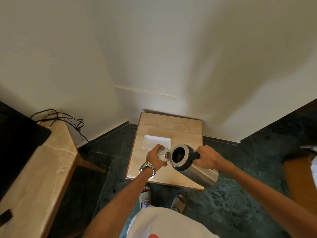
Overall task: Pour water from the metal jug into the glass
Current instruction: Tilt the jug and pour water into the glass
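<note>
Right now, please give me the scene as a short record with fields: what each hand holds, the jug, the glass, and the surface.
left hand: grips the glass
right hand: grips the metal jug by its black handle
jug state: tilted, spout over the glass rim
glass state: held beside the white rectangular plate
surface: small beige table
wrist: metal watch on left

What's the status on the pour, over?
Left hand holds glass. Right hand tips metal jug, spout at rim. Nothing in the way.
</note>
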Demonstrator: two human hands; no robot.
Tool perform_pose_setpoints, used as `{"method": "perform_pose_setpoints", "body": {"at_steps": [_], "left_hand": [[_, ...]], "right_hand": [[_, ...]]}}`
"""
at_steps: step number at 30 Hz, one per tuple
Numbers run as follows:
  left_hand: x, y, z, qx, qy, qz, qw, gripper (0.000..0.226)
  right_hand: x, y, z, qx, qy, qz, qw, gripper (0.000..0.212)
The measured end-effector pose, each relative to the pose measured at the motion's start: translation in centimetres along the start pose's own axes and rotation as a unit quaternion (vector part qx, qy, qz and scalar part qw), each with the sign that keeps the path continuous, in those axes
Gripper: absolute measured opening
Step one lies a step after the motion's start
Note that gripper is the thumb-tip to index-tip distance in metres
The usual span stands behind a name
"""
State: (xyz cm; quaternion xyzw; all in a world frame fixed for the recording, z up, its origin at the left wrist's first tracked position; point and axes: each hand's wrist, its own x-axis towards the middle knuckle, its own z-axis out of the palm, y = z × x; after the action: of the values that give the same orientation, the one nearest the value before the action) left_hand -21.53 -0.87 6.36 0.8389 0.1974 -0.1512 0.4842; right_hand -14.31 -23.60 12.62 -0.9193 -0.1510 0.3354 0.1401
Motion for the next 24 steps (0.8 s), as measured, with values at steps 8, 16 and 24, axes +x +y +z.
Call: {"method": "perform_pose_setpoints", "body": {"at_steps": [8,16,24], "left_hand": [[0.0,-0.2,0.0,-0.007,0.007,-0.004,1.000,0.074],[-0.1,-0.2,-0.2,0.000,0.001,0.003,1.000,0.074],[0.0,0.1,-0.3,-0.001,-0.001,0.002,1.000,0.074]], "right_hand": [[0.5,-0.8,-0.2,-0.007,-0.020,0.003,1.000,0.010],[0.8,-1.5,-0.4,-0.019,-0.026,0.002,0.999,0.013],[0.7,-2.0,-0.9,-0.038,-0.024,0.001,0.999,0.017]]}}
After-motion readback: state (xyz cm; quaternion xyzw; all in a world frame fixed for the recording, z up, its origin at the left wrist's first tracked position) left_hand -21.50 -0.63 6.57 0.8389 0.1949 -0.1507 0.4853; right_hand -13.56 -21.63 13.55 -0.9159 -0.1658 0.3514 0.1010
